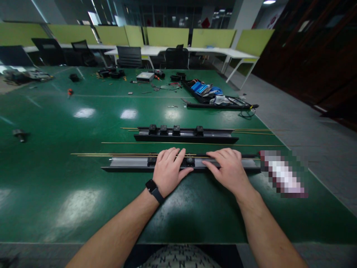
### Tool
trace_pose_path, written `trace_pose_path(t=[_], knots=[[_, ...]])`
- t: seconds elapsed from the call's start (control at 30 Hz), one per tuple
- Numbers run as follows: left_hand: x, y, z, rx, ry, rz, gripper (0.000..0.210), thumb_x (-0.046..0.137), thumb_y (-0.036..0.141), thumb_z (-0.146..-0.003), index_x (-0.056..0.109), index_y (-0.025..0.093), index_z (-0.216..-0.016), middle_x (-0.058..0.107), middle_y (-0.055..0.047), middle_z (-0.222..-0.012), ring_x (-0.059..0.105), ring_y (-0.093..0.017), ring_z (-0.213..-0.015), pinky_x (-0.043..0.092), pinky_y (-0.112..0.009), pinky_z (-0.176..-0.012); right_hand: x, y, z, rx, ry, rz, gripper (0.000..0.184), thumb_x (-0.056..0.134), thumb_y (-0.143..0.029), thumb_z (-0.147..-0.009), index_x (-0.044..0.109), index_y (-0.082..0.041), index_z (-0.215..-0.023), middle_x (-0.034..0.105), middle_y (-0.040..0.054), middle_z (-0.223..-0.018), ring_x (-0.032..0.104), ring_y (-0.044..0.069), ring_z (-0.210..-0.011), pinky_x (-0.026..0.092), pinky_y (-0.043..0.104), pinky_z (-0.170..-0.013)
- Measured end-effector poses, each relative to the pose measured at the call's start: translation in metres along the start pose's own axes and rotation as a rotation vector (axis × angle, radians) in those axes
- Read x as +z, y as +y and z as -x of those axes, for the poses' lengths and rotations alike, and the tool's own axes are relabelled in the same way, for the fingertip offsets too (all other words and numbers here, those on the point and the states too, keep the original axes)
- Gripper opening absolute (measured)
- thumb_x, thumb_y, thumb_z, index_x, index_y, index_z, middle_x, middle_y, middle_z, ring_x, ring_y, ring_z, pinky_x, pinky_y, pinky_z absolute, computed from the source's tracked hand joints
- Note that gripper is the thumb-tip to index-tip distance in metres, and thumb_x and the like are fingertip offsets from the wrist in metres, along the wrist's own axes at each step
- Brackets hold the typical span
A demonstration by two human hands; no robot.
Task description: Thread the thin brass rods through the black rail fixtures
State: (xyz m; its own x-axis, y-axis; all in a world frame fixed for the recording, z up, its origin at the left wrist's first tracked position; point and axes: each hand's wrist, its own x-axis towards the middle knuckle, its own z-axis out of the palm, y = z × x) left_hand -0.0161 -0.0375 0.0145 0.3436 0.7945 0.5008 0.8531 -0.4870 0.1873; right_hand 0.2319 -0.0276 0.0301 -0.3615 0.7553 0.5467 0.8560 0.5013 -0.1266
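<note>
A long black channel [128, 169] with a grey inner face lies across the green table in front of me. Small black blocks [190, 160] sit inside it, some partly hidden by my left hand. Thin brass-coloured rods [111, 155] run along the channel and stick out past its left end. My left hand [169, 169], a dark watch on its wrist, rests over the blocks and rods, fingers stretched and thumb apart. Over the channel's right half is my right hand [228, 167], thumb and forefinger apart near the far wall. What the fingertips touch underneath is hidden.
Behind lies a second channel [186, 138] with several black blocks and rods. A loose rod [139, 143] lies between the channels. A blurred patch [284, 175] covers something at right. A black tray [195, 97] of blue packets stands farther back; a dark metal part [19, 134] is far left.
</note>
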Motion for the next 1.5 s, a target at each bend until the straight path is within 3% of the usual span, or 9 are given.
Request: trace_pose_path(t=[0.17, 0.4, 0.63, 0.87, 1.5], knots=[[-0.001, 0.001, -0.001, 0.002, 0.004, -0.005, 0.06, 0.064, 0.057, -0.093, 0.059, 0.019, -0.139, 0.067, -0.014, -0.134, 0.058, -0.031, -0.128, 0.041, -0.048, -0.109, 0.004, -0.008, -0.005, -0.006, -0.021, 0.01, 0.019, 0.058, -0.033, -0.102, 0.073, -0.023, -0.098, 0.074, 0.0056, -0.09, 0.058, 0.024, -0.092, 0.033, 0.042, -0.09], [0.001, -0.001, 0.0, 0.003, -0.001, -0.004, 0.06, 0.061, 0.059, -0.095, 0.058, 0.018, -0.139, 0.066, -0.014, -0.135, 0.057, -0.031, -0.129, 0.04, -0.048, -0.111, -0.002, 0.004, -0.001, 0.013, 0.012, 0.018, 0.018, 0.061, -0.033, -0.1, 0.073, -0.023, -0.092, 0.074, 0.0044, -0.087, 0.059, 0.024, -0.091, 0.033, 0.043, -0.088], [0.0, 0.0, 0.0, 0.003, 0.003, 0.001, 0.061, 0.06, 0.059, -0.095, 0.058, 0.018, -0.14, 0.066, -0.014, -0.135, 0.057, -0.031, -0.129, 0.04, -0.048, -0.111, 0.003, -0.001, -0.001, 0.004, -0.012, -0.019, 0.021, 0.065, -0.04, -0.098, 0.074, -0.022, -0.105, 0.075, 0.0068, -0.097, 0.061, 0.026, -0.097, 0.035, 0.045, -0.091], [-0.001, 0.0, 0.0, 0.0, -0.004, 0.002, 0.061, 0.06, 0.059, -0.095, 0.058, 0.018, -0.14, 0.066, -0.014, -0.135, 0.057, -0.03, -0.129, 0.039, -0.048, -0.111, 0.001, -0.005, -0.004, 0.009, -0.022, 0.014, 0.019, 0.06, -0.033, -0.102, 0.075, -0.023, -0.096, 0.074, 0.0049, -0.089, 0.059, 0.024, -0.092, 0.034, 0.044, -0.09], [0.002, -0.001, 0.0, 0.004, 0.001, -0.007, 0.061, 0.062, 0.059, -0.094, 0.058, 0.019, -0.14, 0.066, -0.014, -0.135, 0.057, -0.031, -0.129, 0.04, -0.048, -0.111, 0.001, 0.002, -0.001, 0.024, 0.004, 0.017, 0.019, 0.061, -0.034, -0.101, 0.076, -0.023, -0.094, 0.074, 0.0048, -0.088, 0.057, 0.023, -0.093, 0.033, 0.042, -0.09]])
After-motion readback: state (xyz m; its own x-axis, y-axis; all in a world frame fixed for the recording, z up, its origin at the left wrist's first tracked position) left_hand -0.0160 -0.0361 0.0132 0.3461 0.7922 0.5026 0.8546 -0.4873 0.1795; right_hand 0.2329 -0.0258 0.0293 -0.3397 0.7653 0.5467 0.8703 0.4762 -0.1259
